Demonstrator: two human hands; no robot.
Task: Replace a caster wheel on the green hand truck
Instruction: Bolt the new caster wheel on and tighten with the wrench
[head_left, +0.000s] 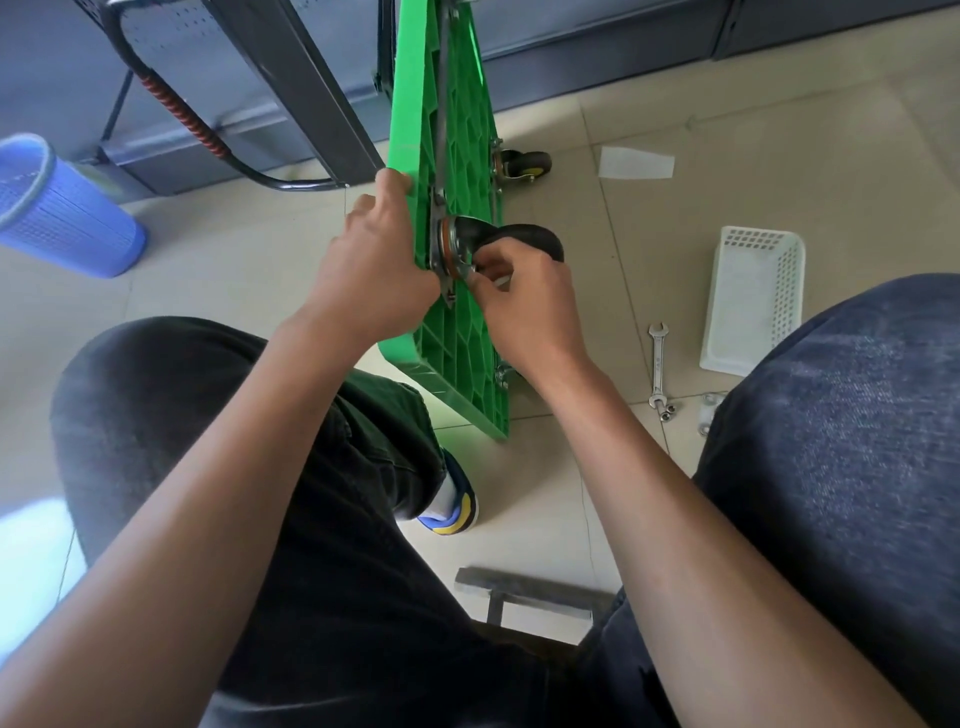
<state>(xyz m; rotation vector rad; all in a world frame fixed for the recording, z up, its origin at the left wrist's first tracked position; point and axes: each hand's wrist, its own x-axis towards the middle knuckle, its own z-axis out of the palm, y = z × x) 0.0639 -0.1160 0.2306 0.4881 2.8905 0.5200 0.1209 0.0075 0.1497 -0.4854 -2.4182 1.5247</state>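
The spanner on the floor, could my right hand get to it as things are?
Probably yes: the spanner lies on open floor beside the basket, nothing over it. But the right hand is busy at the caster.

The floor (779, 130) is laid with large pale beige tiles, brightly lit, with a glare patch at the lower left. Grey metal cabinets (597, 31) run along the far side. A blue slatted plastic bin (62, 218) stands at the left, and a white perforated basket (748, 306) lies on the tiles at the right.
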